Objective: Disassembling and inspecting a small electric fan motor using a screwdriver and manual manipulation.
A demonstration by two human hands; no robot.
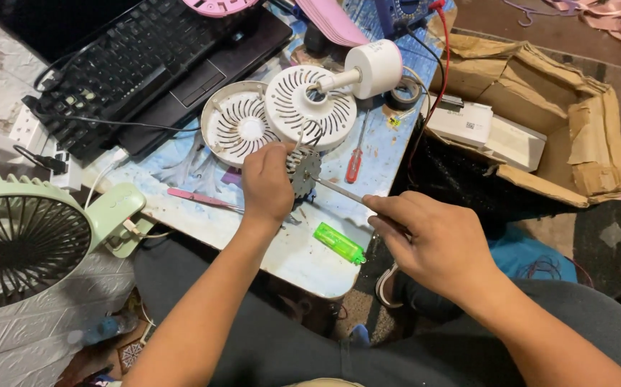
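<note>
L hand (267, 183) is curled shut, pinching a small grey metal motor part w/ toothed edge (303, 174), held just above the pale blue patterned tabletop (282, 244), near the middle of it. Thin wires run from the part up to the white round vented fan housing (310, 107), which lies tilted over a 2nd white vented disc (235, 123) beside it. The housing has a white cylindrical stem/base (373, 68) sticking out to the upper right.

R hand (432, 240) has fingers pressed together around a thin silver metal rod-like tool (339, 190); tip of tool touches the motor part at L hand. Can't tell if tool is tweezers or a driver blade.

On table nr hands: bright green translucent lighter (340, 244) just below the tool, red-handled screwdriver (354, 163) upright-ish near the housing, pink flat tool (199, 198) left of L hand, roll of dark tape (405, 93) by the stem. Black laptop w/ keyboard (153, 61) at top left, cables over it. Pale green desk fan w/ dark grille (27, 240) at far left, well apart from hands. Torn brown cardboard box (540, 122) w/ white boxes inside at right, off the table. Red wire (443, 54) runs along table's right edge. Person's dark trousers at bottom.
</note>
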